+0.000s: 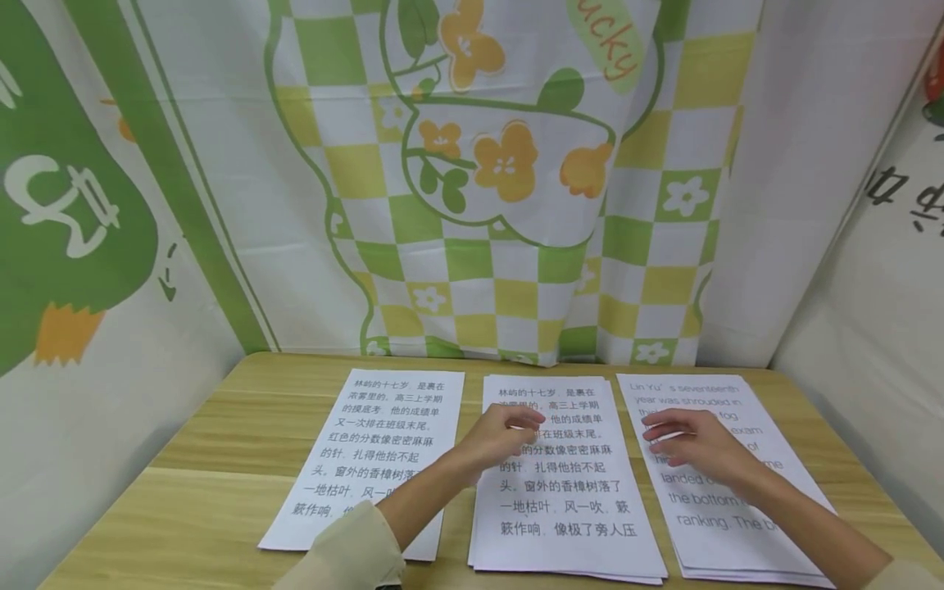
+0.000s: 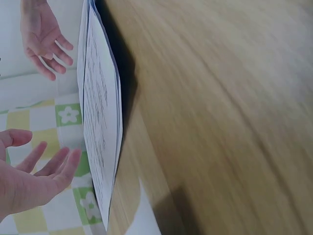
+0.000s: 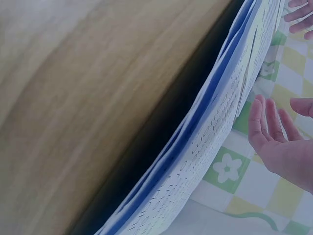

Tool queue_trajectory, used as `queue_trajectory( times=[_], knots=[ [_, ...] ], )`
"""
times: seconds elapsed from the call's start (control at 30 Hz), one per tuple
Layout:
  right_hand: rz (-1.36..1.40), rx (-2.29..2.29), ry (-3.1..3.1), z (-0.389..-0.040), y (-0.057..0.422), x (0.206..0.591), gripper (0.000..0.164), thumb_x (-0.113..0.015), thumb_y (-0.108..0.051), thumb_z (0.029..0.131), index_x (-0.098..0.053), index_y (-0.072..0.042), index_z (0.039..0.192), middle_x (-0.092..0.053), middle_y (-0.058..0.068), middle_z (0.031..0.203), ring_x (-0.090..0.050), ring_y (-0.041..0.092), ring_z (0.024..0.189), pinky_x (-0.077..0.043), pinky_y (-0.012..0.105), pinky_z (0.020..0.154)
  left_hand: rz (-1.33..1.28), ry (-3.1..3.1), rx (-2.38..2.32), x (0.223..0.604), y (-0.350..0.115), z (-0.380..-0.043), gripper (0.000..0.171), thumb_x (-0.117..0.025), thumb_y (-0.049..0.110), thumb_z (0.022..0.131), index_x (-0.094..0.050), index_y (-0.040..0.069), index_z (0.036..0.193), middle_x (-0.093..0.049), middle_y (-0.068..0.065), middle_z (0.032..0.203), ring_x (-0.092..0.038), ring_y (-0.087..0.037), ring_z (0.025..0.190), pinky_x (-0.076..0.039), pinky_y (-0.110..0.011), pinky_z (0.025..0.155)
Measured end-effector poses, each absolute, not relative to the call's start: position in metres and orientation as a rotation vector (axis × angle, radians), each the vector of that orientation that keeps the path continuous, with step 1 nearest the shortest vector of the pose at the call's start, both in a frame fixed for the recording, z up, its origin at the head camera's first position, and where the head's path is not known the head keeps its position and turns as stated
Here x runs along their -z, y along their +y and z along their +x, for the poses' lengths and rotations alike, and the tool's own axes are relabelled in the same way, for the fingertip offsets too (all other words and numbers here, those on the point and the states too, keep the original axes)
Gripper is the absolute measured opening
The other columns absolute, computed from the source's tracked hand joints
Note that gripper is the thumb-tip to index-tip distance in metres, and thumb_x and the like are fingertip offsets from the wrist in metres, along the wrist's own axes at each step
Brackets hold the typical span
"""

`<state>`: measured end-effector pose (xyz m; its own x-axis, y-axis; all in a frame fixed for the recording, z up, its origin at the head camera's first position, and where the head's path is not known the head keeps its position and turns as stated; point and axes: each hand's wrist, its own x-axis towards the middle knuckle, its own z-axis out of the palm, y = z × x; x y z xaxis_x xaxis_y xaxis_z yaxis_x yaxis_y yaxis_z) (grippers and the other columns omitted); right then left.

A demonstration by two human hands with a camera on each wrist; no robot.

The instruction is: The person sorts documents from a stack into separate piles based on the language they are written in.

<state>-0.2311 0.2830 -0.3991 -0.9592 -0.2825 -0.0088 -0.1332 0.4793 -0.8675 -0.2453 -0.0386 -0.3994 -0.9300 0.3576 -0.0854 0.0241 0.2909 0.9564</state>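
Three sets of printed paper sheets lie side by side on a wooden table. The left sheet (image 1: pixel 369 451) and the middle stack (image 1: pixel 560 516) bear Chinese text; the right stack (image 1: pixel 708 541) bears English text. My left hand (image 1: pixel 501 438) hovers over the upper left of the middle stack, fingers loosely bent, holding nothing. Above the right stack hangs my right hand (image 1: pixel 696 447), its fingers relaxed and parted from the thumb, with nothing in it. Both wrist views show the left hand (image 2: pixel 36 181) and the right hand (image 3: pixel 286 139) apart from the paper.
The wooden table (image 1: pixel 184 508) reaches back to a patterned curtain (image 1: pixel 472 279) with green and yellow checks. Printed cloth walls (image 1: pixel 177 344) stand at the left and right sides. Sheet edges in the stacks are slightly uneven.
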Motion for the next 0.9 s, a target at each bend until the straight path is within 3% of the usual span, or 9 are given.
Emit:
queue_trajectory(
  times=[0.27,0.5,0.77,0.9],
  knots=[
    [-0.336,1.485,2.541,-0.231,0.274,0.398,0.047,-0.069,-0.005,0.095,-0.055,0.016,0.135,-0.069,0.026,0.118,-0.072,0.028,0.101,-0.063,0.034,0.076,0.351,2.328,-1.679,0.401,-0.056,-0.247,0.035,-0.061,0.002,0.093,-0.066,-0.006,0.127,-0.066,-0.022,0.126,-0.065,-0.022,0.102,-0.059,-0.045,0.092],
    [-0.259,1.483,2.534,-0.233,0.268,0.4,0.05,-0.071,-0.007,0.094,-0.055,0.013,0.137,-0.069,0.025,0.121,-0.07,0.027,0.101,-0.062,0.035,0.078,0.277,2.361,-1.632,0.401,-0.07,-0.247,0.039,-0.061,0.006,0.093,-0.063,-0.004,0.131,-0.065,-0.023,0.127,-0.066,-0.032,0.108,-0.058,-0.047,0.094],
    [-0.211,1.563,2.447,-0.235,0.262,0.402,0.056,-0.074,-0.004,0.091,-0.051,0.016,0.138,-0.063,0.03,0.126,-0.071,0.03,0.102,-0.064,0.038,0.082,0.156,2.389,-1.627,0.404,-0.082,-0.247,0.047,-0.065,0.01,0.089,-0.063,-0.002,0.135,-0.065,-0.021,0.127,-0.064,-0.033,0.11,-0.056,-0.05,0.097],
    [-0.211,1.578,2.418,-0.236,0.26,0.402,0.053,-0.067,-0.002,0.095,-0.047,0.017,0.141,-0.061,0.032,0.128,-0.072,0.034,0.104,-0.064,0.04,0.084,0.124,2.378,-1.642,0.404,-0.086,-0.248,0.048,-0.065,0.011,0.09,-0.062,-0.001,0.136,-0.064,-0.02,0.129,-0.065,-0.034,0.111,-0.056,-0.05,0.098]
  ],
)
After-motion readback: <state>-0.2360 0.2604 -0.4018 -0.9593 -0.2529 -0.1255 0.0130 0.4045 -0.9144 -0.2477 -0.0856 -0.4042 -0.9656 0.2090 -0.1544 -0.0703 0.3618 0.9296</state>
